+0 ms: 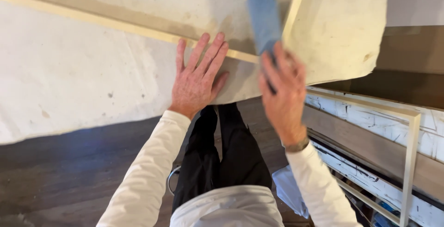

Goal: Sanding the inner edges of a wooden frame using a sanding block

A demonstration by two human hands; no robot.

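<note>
My left hand (pixel 198 76) lies flat, fingers spread, on a cream-coloured stained sheet (pixel 69 69) that covers a work surface, its fingertips reaching a pale wooden strip (pixel 115 23) running across the sheet. My right hand (pixel 282 93) grips a blue rectangular block (pixel 264 19), blurred with motion, held over the corner where that strip meets a second pale strip (pixel 296 0). Both arms wear white long sleeves, and a watch sits on the right wrist.
Dark wood floor (pixel 69 171) lies below the sheet's edge. A white, paint-worn frame with pale wooden bars (pixel 409 153) leans at the right. My black trousers (pixel 222 157) show between my arms. A brown surface (pixel 411 51) is at upper right.
</note>
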